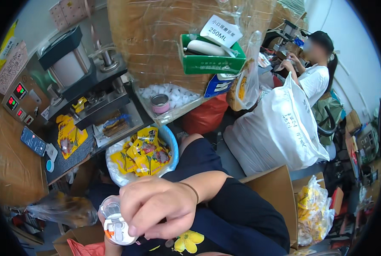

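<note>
Cardboard and plastic wrap crowd the workroom around us, where a press machine stands at our left above a bench bearing a phone and a yellow pouch. More yellow pouches fill a blue-rimmed basket just ahead of our lap, and a co-worker in a white top sits beyond a big white sack at right. Low in the foreground we have the lid, a round, clear-and-white piece with an orange tab, raised above our lap beside our right hand. That hand bends its fingers close together, one fingertip at the lid's edge; whether they pinch anything, we cannot tell. Our left hand shows only as a strip of skin along the lid's far side, so its grip is hidden from us. Good handling, we judge, calls for supporting the lid from beneath, pressing near the rim rather than on the clear flap, and turning the wrist slightly so our knuckles do not block the view. Too hard a squeeze could make the smooth plastic slip.
</note>
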A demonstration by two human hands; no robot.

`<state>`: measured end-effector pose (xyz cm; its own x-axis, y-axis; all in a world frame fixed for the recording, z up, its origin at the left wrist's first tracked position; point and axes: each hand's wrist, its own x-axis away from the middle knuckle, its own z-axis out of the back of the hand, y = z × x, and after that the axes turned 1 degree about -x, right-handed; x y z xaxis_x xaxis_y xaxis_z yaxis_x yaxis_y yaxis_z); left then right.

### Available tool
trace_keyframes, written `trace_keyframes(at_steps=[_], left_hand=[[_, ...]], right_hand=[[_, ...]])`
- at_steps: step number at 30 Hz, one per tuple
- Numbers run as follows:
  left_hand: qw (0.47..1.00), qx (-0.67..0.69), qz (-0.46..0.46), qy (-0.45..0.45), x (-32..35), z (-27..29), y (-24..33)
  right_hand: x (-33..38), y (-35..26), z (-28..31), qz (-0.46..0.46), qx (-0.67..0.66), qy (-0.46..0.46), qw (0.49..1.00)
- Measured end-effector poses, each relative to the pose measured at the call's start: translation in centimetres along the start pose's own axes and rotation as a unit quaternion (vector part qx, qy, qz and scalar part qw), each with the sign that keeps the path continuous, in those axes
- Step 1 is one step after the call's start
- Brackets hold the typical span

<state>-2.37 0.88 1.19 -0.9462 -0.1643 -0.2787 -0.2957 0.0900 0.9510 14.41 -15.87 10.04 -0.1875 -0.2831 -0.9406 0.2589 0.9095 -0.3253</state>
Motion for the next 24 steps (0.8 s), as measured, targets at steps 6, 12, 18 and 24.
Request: trace_keyframes(at_steps=[6, 12, 18, 24], left_hand=[[0.932, 0.204, 0.296, -0.050, -2.4, -0.3, 1.8], [0.968, 0.085, 0.215, -0.098, -2.8, 0.8, 0.0], [0.992, -0.090, 0.054, -0.073, -1.1, 2.0, -1.8], [0.993, -0.081, 0.036, -0.076, -1.1, 1.1, -2.1]], right_hand=[[-2.9, -0.3, -1.0, 0.053, -0.102, -0.014, 0.993], [-4.7, -0.6, -1.0, 0.054, -0.216, -0.119, 0.968], [-2.9, -0.9, -0.2, -0.036, -0.210, -0.362, 0.908], [-3.4, -3.3, 2.0, -0.061, -0.187, -0.402, 0.894]])
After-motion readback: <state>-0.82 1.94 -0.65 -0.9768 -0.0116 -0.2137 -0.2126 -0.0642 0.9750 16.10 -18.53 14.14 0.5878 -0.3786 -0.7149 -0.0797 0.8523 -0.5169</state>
